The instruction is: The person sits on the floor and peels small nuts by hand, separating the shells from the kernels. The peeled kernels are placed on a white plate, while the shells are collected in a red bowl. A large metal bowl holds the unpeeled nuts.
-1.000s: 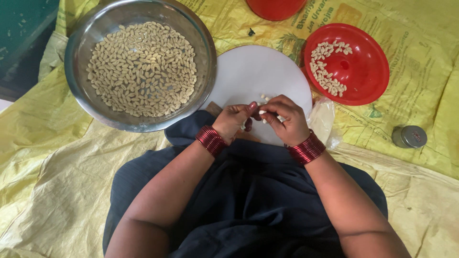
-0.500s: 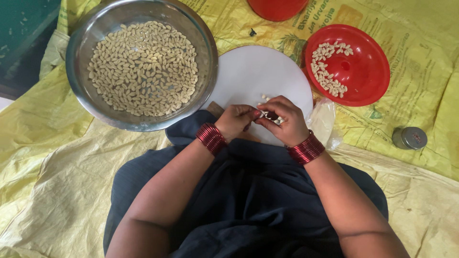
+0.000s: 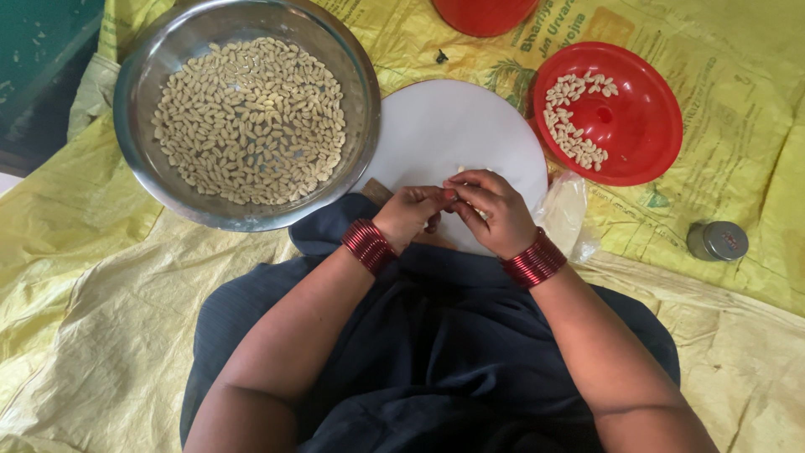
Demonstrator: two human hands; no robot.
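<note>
My left hand (image 3: 408, 215) and my right hand (image 3: 492, 210) meet over the near edge of a round white board (image 3: 449, 126), fingertips pinched together on a small pale nut that is mostly hidden between them. Both wrists wear stacks of red bangles. A big steel bowl (image 3: 134, 75) full of pale nuts (image 3: 251, 117) stands to the left of my hands. A red plate (image 3: 646, 126) to the right holds a smaller heap of nuts (image 3: 570, 126) along its left side.
Everything lies on a yellow printed sheet (image 3: 738, 84) on the floor. A small round metal tin (image 3: 718, 241) sits at the right. A clear plastic bag (image 3: 564, 214) lies beside the board. Another red dish (image 3: 484, 13) shows at the top edge. My dark blue garment covers my lap.
My hands have stayed over the board's near edge, the fingers shifting slightly as they work the nut; the right hand's fingers have curled in closer over the left fingertips.
</note>
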